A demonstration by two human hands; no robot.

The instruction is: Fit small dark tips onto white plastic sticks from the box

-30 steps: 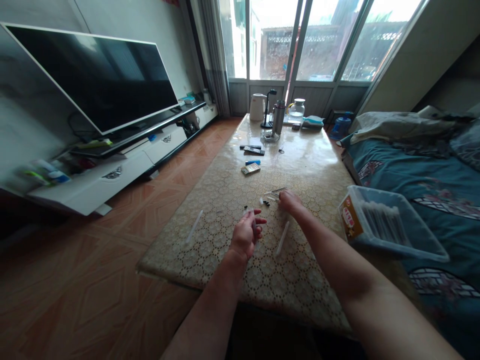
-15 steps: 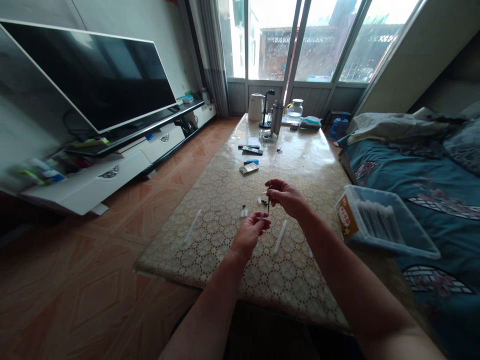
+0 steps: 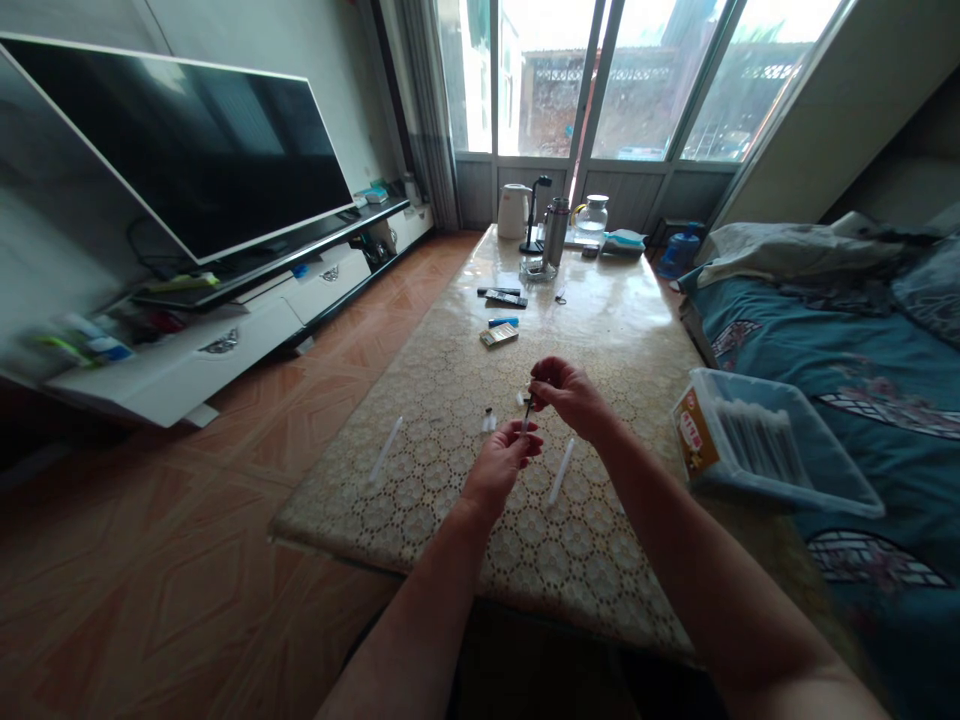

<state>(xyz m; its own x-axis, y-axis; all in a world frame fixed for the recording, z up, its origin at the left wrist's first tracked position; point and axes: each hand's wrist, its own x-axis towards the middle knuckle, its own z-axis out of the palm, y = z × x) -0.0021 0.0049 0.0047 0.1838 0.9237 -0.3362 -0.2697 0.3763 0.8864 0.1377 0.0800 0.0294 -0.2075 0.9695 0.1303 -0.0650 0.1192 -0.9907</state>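
Observation:
Over the patterned table, my left hand [image 3: 499, 468] is closed, pinching a small clear piece [image 3: 524, 428] between thumb and fingers. My right hand [image 3: 571, 396], just above and to the right, pinches a thin dark rod [image 3: 529, 408] that looks like a pen refill. The rod slants down, its lower end at the clear piece; whether it is inside cannot be made out. A white translucent tube [image 3: 386, 450] lies on the left, and a second white tube [image 3: 561, 472] lies right of my left hand. Small white and black parts [image 3: 489, 420] sit just beyond my left hand.
A clear plastic bin [image 3: 840, 490] with many thin sticks stands at the table's right side. Farther up the table [image 3: 435, 365] are a small box [image 3: 499, 335], a blue item [image 3: 503, 322], remotes [image 3: 504, 298], a glass ashtray [image 3: 537, 270], a flask [image 3: 556, 232] and a kettle [image 3: 514, 212].
The dark rod has gone from upright to slanted, its lower end now at the clear piece in my left hand. My right hand has shifted slightly left; my left hand has barely moved.

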